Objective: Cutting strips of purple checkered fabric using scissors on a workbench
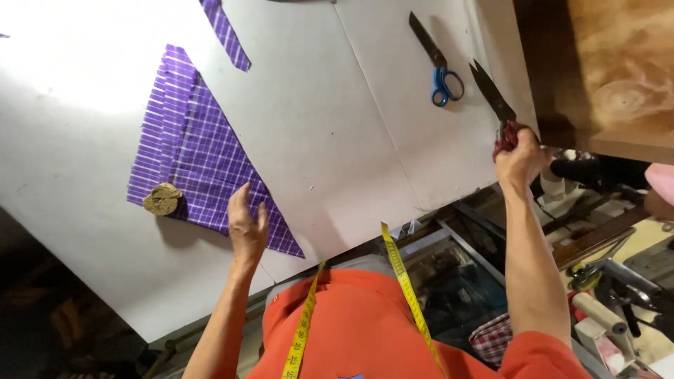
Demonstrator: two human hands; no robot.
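Draped round our neck over the orange shirt [365, 330], a yellow measuring tape [406, 288] hangs closest to us, its two ends running up toward the edge of the white cutting table [337, 140]. Our left hand [247, 226] lies flat on the purple checked fabric [203, 161], fingers stretched out and slightly apart, pressing the cloth's lower edge near its pointed corner. Just beside that fabric's left corner, touching it, sits a rough tan stone weight [163, 199]. Above the fabric, well apart from it, lies a narrow purple checked strip [226, 31].

Our right hand [518, 160] is closed around the red handles of a pair of black-bladed shears [495, 98], held off the right side of the table with the blades pointing up and away from us; we cannot tell whether the blades touch the tabletop. Near those shears, further onto the table, lie blue-handled scissors [437, 63], blades shut. Beyond the table's right edge stands a wooden board [625, 63], and below it a clutter of machine parts [611, 281].
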